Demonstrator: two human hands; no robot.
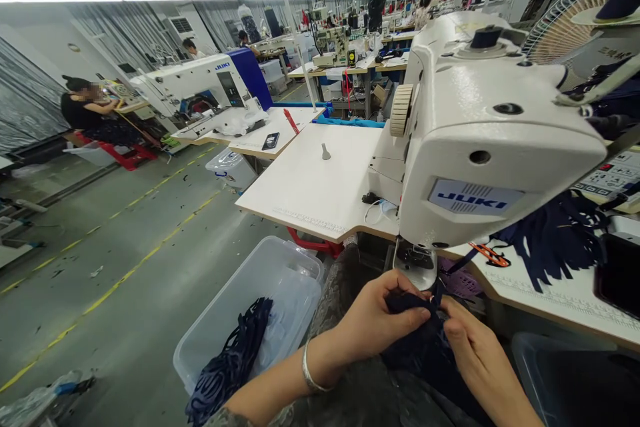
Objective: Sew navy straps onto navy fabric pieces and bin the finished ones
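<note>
Just in front of the sewing machine, my left hand pinches a piece of dark navy fabric between thumb and fingers. A metal bangle sits on that wrist. My right hand is closed on the same fabric a little to the right, fingertips close to the left ones. The cloth hangs down over my lap, its lower part partly lost against dark clothing. Above the hands is the machine's needle area, half hidden by the machine head and my fingers.
On the left, a clear plastic bin holds a bundle of navy strips. More navy strips and orange-handled snips lie on the right tabletop. A black phone rests at the right edge. Another sewing machine stands beyond; a person sits far left.
</note>
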